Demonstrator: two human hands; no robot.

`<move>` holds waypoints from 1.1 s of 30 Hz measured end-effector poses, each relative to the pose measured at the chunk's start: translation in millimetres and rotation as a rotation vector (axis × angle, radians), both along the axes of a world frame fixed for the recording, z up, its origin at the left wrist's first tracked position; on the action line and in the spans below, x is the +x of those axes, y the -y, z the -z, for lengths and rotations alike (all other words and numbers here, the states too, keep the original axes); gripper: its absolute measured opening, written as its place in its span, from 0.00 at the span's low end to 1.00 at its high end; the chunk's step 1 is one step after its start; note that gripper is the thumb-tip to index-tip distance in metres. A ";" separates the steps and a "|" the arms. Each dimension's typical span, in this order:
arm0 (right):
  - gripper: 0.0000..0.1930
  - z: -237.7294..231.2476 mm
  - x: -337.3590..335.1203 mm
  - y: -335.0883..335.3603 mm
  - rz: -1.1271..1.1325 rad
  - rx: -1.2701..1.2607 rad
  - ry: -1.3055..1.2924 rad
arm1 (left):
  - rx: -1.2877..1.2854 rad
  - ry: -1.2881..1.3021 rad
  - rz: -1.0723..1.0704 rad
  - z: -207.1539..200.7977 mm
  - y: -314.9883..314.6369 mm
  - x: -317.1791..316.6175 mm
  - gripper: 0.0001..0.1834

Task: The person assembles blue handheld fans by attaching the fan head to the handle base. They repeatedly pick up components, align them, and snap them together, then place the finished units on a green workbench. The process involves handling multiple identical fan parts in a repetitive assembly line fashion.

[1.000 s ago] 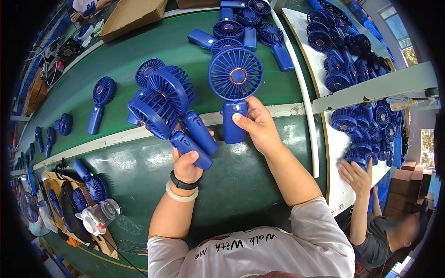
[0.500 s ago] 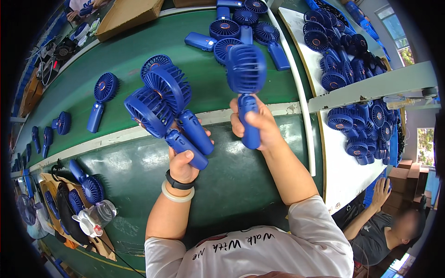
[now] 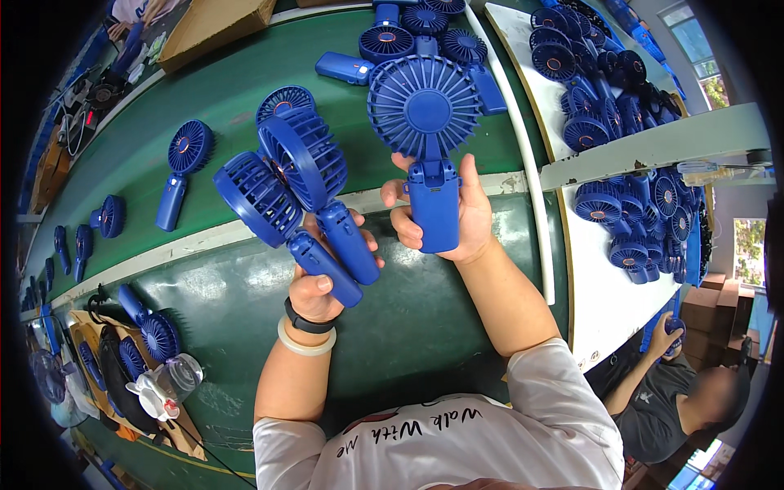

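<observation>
Two blue handheld fans, a front one (image 3: 255,198) and a rear one (image 3: 304,159), are gripped side by side by their handles in my left hand (image 3: 314,296). Behind them shows another fan head (image 3: 283,101); its handle is hidden, and I cannot tell whether it is held too. My right hand (image 3: 469,216) holds a single blue fan (image 3: 429,110) upright by its handle, the broad face of the handle toward me. The fingers of that hand curl at the handle's left edge, with the thumb raised on the right.
More fans (image 3: 184,147) lie along the green belt (image 3: 237,106), with a cluster (image 3: 386,41) at its far end. Fans are piled on the white side table (image 3: 600,318). A clear plastic bottle (image 3: 184,373) stands at lower left. Right of the table, a co-worker (image 3: 661,408) holds a fan.
My right hand has turned its fan from edge-on to broad side toward me, and its thumb has lifted off the handle. The fans in my left hand have tilted slightly.
</observation>
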State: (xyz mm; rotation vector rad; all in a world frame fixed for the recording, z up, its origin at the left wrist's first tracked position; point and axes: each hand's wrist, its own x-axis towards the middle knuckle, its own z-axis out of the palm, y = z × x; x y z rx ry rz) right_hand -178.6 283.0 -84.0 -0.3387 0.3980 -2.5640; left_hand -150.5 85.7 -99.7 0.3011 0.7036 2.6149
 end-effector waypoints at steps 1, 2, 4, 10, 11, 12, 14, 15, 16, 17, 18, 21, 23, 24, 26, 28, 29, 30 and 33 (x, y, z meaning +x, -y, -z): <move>0.41 0.3 -0.3 0.0 0.028 0.042 -0.013 | 0.030 0.003 0.011 1.2 -0.1 0.0 0.45; 0.39 0.6 -0.6 -0.2 0.056 0.084 -0.026 | 0.061 0.006 0.022 2.7 -0.8 0.1 0.47; 0.34 2.1 -0.4 3.5 0.214 0.244 -0.045 | 0.054 0.006 0.019 4.4 0.1 0.5 0.48; 0.22 18.0 11.0 30.5 0.708 1.051 -0.130 | -0.149 -0.019 -0.093 -6.9 -9.7 4.1 0.49; 0.29 20.8 17.2 33.9 0.665 1.112 -0.242 | -0.254 -0.103 -0.092 -0.7 -8.8 4.5 0.48; 0.33 17.8 18.5 34.6 0.620 1.164 -0.456 | -0.361 -0.187 -0.095 5.4 -6.9 3.9 0.47; 0.45 21.0 23.0 37.6 0.472 0.927 -0.586 | -0.561 -0.312 -0.102 11.6 -3.2 8.8 0.42; 0.48 22.1 25.0 38.3 0.382 0.961 -0.619 | -0.672 -0.412 -0.208 12.1 -6.2 10.5 0.36; 0.50 19.5 26.1 36.6 0.290 0.994 -0.656 | -0.795 -0.493 -0.172 16.9 -7.1 12.1 0.37; 0.51 14.9 25.2 36.4 0.293 1.061 -0.683 | -0.919 -0.571 -0.133 25.7 -7.0 13.9 0.38; 0.52 9.8 24.4 34.4 0.301 1.135 -0.709 | -0.982 -0.634 -0.131 23.0 -9.7 14.1 0.40; 0.51 4.0 28.4 33.6 0.154 0.826 -0.243 | -1.058 -0.793 -0.227 7.0 -16.6 16.9 0.47; 0.43 -4.3 25.1 26.6 0.142 0.463 -0.037 | -0.898 -0.834 -0.462 0.9 -21.9 11.9 0.58; 0.44 3.7 23.2 23.0 0.144 0.273 -0.007 | -0.954 -0.928 -0.475 0.6 -20.4 8.7 0.57; 0.45 18.0 14.6 17.1 0.079 0.010 0.004 | -1.009 -1.059 -0.528 3.8 -18.5 5.1 0.56; 0.48 19.0 6.7 13.4 -0.035 -0.132 -0.029 | -0.979 -1.085 -0.585 8.5 -19.0 3.6 0.54; 0.47 18.0 4.9 12.7 -0.056 -0.156 -0.043 | -0.956 -1.069 -0.611 11.6 -20.6 4.2 0.53; 0.47 18.8 3.7 13.1 -0.076 -0.185 -0.055 | -0.924 -0.997 -0.622 13.2 -23.2 8.4 0.51; 0.47 16.9 5.2 15.2 -0.081 -0.248 -0.031 | -0.838 -0.849 -0.649 14.9 -25.6 12.0 0.42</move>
